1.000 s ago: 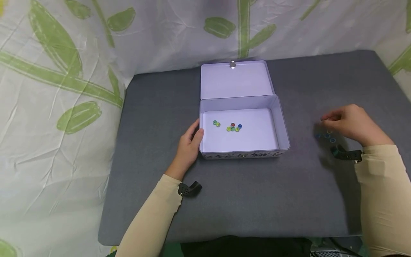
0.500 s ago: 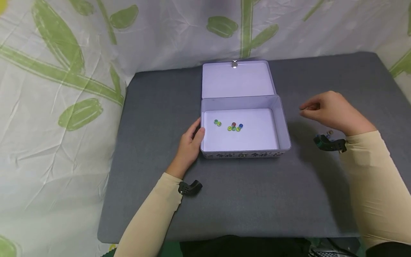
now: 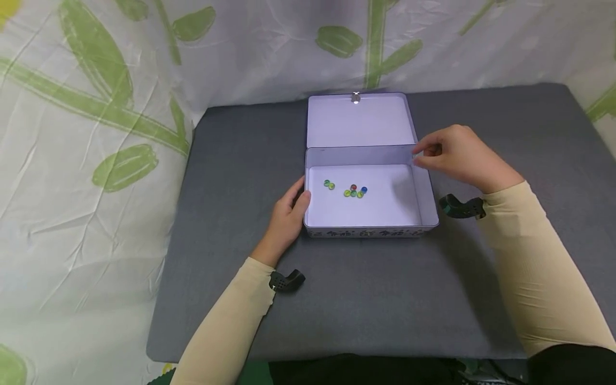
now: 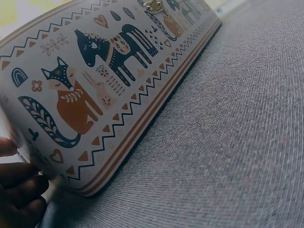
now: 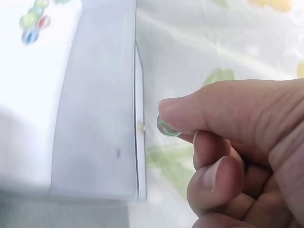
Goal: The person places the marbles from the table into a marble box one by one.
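Over the back right corner of the box: right hand (image 3: 462, 155) pinching a clear glass marble with green swirl (image 5: 165, 127), thumb on top, index under, other fingers curled in. Right wrist view puts the marble just beside the rim; height over it, can't tell. Hand's shadow falls on the box floor.

Left hand (image 3: 284, 216): fingers relaxed, resting against the left wall, thumb at the rim.

Hinged tin box (image 3: 370, 156) sits upright between the hands, lid (image 3: 361, 122) folded back, metal clasp (image 3: 356, 98) at its far edge. Front print is pictorial: orange fox (image 4: 76, 107), dark horse (image 4: 116, 52), hearts, leaves, zigzag border. Small dark marks in the head view are too fine to read.

Inside, left of center: green and yellow-green marbles (image 3: 329, 184) as a pair; to their right a cluster of five (image 3: 353, 193), red, blue, green, two yellow-green.

Around: gray table (image 3: 370, 299), beige sleeves (image 3: 544, 256), black wrist cameras (image 3: 462, 207), leaf-print sheet (image 3: 269, 59) behind.
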Demonstrator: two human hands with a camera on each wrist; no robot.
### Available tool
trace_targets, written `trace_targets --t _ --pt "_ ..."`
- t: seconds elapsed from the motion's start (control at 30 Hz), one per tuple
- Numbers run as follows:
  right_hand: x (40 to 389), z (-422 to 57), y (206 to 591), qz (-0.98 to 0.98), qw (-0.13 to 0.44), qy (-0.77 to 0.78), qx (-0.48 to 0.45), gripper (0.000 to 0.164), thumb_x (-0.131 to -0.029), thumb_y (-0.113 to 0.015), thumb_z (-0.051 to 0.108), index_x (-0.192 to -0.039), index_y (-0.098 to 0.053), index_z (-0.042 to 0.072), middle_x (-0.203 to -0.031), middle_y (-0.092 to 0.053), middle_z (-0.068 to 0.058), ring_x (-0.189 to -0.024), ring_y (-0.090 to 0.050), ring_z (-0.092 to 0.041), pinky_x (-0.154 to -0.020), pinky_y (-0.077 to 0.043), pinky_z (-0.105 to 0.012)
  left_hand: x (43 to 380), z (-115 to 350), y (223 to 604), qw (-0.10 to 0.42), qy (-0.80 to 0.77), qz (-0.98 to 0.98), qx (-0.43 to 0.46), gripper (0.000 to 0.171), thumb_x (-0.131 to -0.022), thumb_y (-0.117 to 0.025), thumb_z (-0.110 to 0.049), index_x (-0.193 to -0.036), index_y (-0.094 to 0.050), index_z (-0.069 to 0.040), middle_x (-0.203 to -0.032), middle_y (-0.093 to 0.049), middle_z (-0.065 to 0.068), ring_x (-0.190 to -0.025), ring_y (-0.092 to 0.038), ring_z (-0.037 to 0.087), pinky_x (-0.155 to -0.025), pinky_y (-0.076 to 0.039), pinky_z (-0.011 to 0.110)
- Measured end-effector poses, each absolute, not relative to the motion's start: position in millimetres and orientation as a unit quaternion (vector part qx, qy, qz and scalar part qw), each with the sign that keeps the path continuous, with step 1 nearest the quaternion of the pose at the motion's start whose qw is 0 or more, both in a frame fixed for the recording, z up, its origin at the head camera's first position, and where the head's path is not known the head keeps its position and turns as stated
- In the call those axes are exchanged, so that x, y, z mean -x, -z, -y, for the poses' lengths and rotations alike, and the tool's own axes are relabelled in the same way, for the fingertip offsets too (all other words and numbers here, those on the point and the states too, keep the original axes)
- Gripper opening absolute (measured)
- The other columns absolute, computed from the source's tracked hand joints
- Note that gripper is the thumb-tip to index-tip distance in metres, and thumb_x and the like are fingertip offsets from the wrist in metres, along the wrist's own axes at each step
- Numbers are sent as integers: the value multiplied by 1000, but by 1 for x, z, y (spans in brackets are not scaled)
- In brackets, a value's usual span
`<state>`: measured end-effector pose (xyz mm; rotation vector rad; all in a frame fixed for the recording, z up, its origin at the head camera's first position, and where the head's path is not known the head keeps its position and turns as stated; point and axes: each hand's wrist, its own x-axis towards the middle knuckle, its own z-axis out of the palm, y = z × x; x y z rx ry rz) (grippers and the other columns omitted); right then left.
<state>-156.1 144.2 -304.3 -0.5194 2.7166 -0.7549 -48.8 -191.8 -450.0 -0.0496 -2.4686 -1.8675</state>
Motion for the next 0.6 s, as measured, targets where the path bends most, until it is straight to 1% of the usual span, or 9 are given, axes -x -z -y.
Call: trace_targets --t 0.17,0.33,0.6 --pt "158 -126 308 -929 156 268 199 21 -94 -77 14 -113 -81 4 -87 -73 -6 -76 -56 -21 -64 -44 -26 49 187 451 23 606 795 19 55 -110 -51 -28 -158 -46 -2 -159 -50 16 -149 -43 27 -124 -33 47" --pt "160 -111 314 -922 160 266 230 16 -94 -77 12 -107 -82 5 -80 -71 -5 -73 -55 -21 -62 -43 -28 51 181 450 21 607 794 20 55 -109 -53 -28 -157 -47 -3 -157 -52 16 -148 -45 28 -123 -33 47" --pt "165 -90 325 -909 178 291 241 12 -94 -77 10 -103 -82 5 -80 -71 -5 -74 -56 -21 -66 -45 -30 50 176 451 18 603 797 20 57 -108 -53 -31 -158 -46 -5 -156 -53 16 -145 -48 28 -122 -34 48"
